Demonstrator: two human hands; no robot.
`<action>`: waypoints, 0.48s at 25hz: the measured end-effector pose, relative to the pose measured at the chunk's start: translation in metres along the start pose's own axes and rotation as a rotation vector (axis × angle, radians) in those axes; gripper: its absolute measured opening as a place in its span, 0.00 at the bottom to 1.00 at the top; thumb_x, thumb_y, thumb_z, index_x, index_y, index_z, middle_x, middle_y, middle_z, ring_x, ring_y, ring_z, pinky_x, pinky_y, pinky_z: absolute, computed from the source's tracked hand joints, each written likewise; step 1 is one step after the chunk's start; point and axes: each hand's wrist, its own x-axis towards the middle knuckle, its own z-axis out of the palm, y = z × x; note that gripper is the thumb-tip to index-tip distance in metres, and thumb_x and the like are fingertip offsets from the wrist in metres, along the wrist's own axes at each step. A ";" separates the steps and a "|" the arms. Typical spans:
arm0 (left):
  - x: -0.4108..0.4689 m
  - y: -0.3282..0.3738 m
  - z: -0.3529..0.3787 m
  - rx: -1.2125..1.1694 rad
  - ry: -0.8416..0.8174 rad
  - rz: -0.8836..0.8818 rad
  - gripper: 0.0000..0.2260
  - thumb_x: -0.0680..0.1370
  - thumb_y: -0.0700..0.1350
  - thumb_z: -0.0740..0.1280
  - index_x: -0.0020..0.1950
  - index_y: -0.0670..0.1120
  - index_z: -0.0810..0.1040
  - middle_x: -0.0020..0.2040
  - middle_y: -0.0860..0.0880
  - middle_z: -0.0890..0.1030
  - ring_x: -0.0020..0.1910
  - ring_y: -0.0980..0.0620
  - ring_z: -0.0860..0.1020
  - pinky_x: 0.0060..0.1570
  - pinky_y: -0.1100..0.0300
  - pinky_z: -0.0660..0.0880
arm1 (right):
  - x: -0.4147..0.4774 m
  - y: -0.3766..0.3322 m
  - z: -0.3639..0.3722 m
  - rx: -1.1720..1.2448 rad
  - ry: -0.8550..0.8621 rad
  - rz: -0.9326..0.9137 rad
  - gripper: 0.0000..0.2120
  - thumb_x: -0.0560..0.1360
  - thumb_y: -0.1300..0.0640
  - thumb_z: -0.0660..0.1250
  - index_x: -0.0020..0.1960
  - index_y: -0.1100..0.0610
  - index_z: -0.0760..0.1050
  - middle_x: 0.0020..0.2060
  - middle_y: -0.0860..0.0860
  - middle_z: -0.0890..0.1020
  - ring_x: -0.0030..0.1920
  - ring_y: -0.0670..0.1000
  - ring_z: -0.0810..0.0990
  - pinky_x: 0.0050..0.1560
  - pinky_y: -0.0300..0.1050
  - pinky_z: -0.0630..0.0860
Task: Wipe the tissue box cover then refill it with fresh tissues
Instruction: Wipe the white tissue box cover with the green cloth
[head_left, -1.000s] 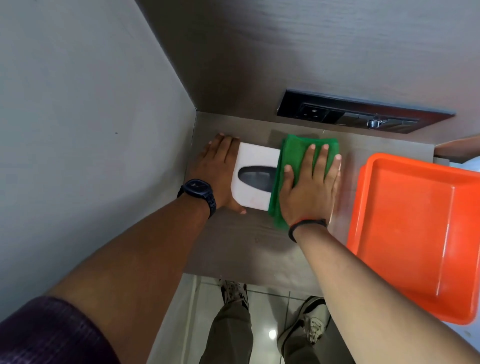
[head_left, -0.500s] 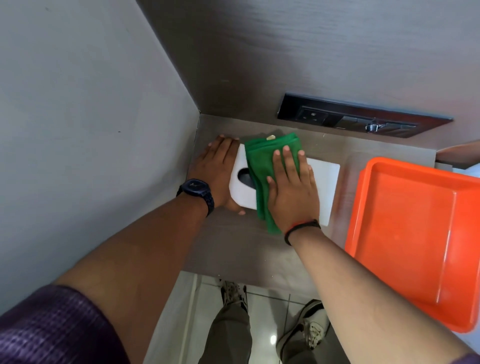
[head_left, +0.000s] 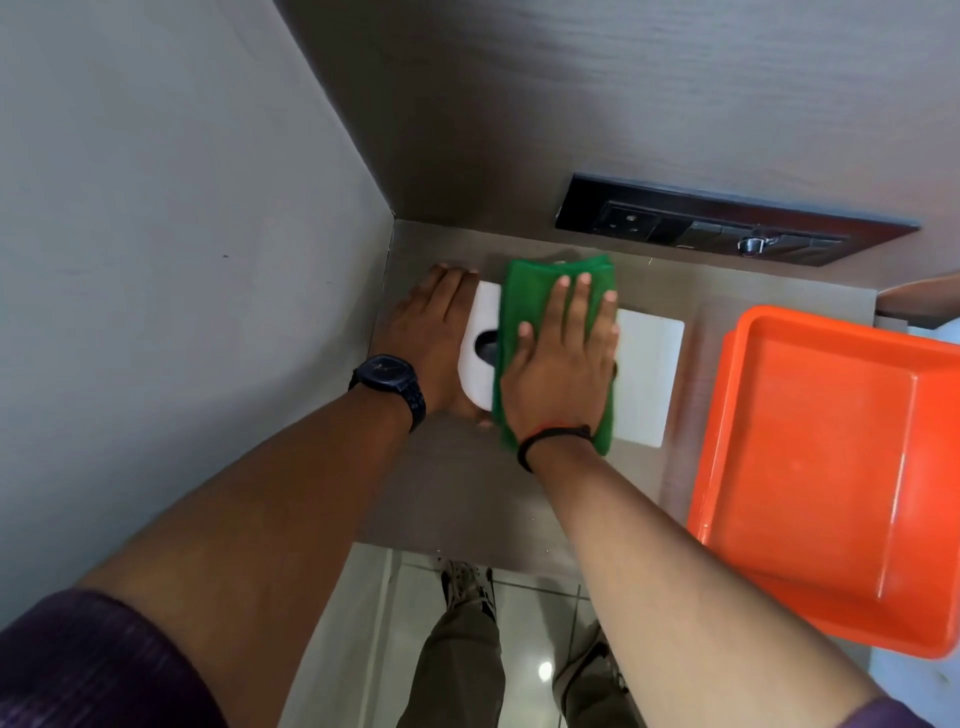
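Note:
A white tissue box cover (head_left: 647, 374) with a dark oval slot lies flat on the brown desk (head_left: 447, 499), near the left wall. My left hand (head_left: 431, 338) rests against its left end, steadying it. My right hand (head_left: 563, 364) lies flat, fingers spread, pressing a green cloth (head_left: 524, 291) onto the middle of the cover. The cloth hides most of the slot and the cover's centre. No tissues are visible.
An orange plastic tray (head_left: 831, 467) sits on the desk to the right, overhanging the front edge. A black socket panel (head_left: 701, 228) is set in the back wall. A grey wall (head_left: 182, 260) closes the left side. My legs and shoes show below the desk.
My right hand slid the green cloth leftwards from the cover's right end to its middle, uncovering the right part of the cover. My left hand stayed in place.

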 end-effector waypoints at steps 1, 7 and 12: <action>0.001 0.000 0.000 0.001 0.007 0.013 0.61 0.49 0.68 0.73 0.73 0.40 0.57 0.70 0.41 0.65 0.71 0.41 0.60 0.68 0.45 0.64 | -0.001 -0.009 0.002 0.015 -0.025 -0.041 0.27 0.81 0.50 0.50 0.77 0.58 0.50 0.78 0.55 0.53 0.78 0.60 0.45 0.75 0.54 0.41; -0.004 -0.019 -0.025 0.054 -0.119 0.068 0.71 0.47 0.73 0.72 0.76 0.43 0.39 0.78 0.41 0.48 0.76 0.44 0.48 0.73 0.51 0.45 | 0.001 0.031 -0.023 0.229 0.088 -0.119 0.24 0.80 0.56 0.54 0.74 0.61 0.61 0.75 0.60 0.61 0.76 0.61 0.54 0.76 0.54 0.52; -0.005 0.033 -0.018 -0.034 0.283 0.196 0.43 0.70 0.64 0.64 0.76 0.42 0.53 0.75 0.40 0.59 0.75 0.42 0.56 0.71 0.43 0.57 | 0.008 0.096 -0.028 0.040 0.001 -0.037 0.25 0.81 0.56 0.53 0.76 0.60 0.56 0.77 0.59 0.55 0.77 0.62 0.53 0.75 0.58 0.55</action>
